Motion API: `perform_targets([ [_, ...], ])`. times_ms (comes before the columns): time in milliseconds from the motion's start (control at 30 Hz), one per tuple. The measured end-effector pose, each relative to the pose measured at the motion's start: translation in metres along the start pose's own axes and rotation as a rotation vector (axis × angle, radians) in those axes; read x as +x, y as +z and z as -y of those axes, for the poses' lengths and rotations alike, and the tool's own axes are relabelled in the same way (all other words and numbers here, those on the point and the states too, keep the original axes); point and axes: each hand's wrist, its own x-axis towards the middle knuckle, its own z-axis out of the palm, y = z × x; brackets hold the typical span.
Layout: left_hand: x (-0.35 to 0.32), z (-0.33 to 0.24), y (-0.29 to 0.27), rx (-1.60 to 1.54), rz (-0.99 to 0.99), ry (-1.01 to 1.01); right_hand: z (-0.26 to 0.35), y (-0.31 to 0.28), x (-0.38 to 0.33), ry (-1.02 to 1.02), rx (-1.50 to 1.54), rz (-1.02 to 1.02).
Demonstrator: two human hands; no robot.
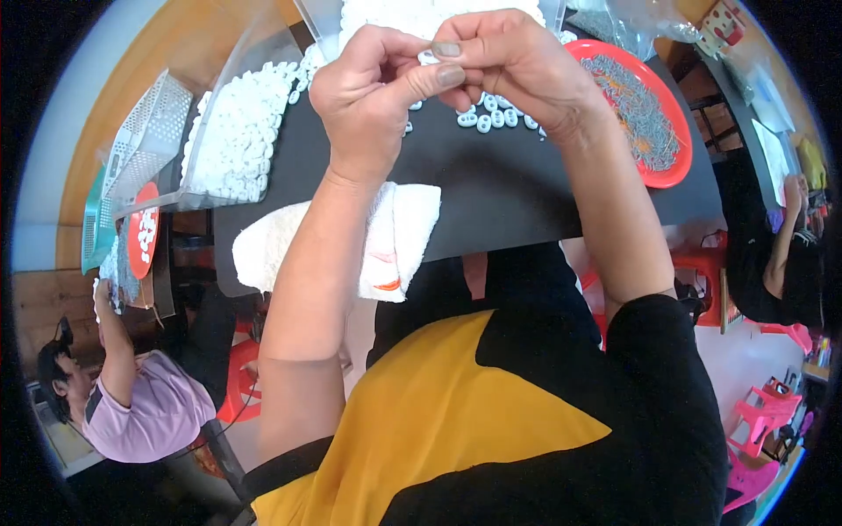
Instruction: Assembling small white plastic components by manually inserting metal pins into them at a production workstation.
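Above the dark table, my left hand (368,96) and my right hand (526,74) meet with fingertips pinched together. Between them is a small white plastic piece (427,58) with holes, mostly covered by the thumbs. Whether a pin is also in the fingers is hidden. Several similar white pieces (497,117) lie on the table just beyond and below my right hand. To the right of my right wrist stands a red tray (681,145) heaped with thin grey metal pins (645,131) and some orange bits.
A clear bin (285,110) full of white pieces stands at the left, another bin (554,12) at the far edge. A folded white towel (412,228) lies at the near edge under my left forearm. Co-workers sit at left (153,408) and right (776,254).
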Motion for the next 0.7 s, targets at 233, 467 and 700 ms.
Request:
perform_targets([
  [233,0.004,-0.005,0.008,-0.173,-0.193,-0.32,-0.007,0.003,0.003,-0.067,-0.135,-0.364],
  [467,0.006,-0.008,0.006,-0.181,-0.204,-0.447,-0.011,0.008,0.007,-0.058,-0.116,-0.427],
  [700,0.005,-0.009,0.006,-0.059,-0.149,-0.451,-0.012,0.017,0.008,-0.174,-0.194,-0.448],
])
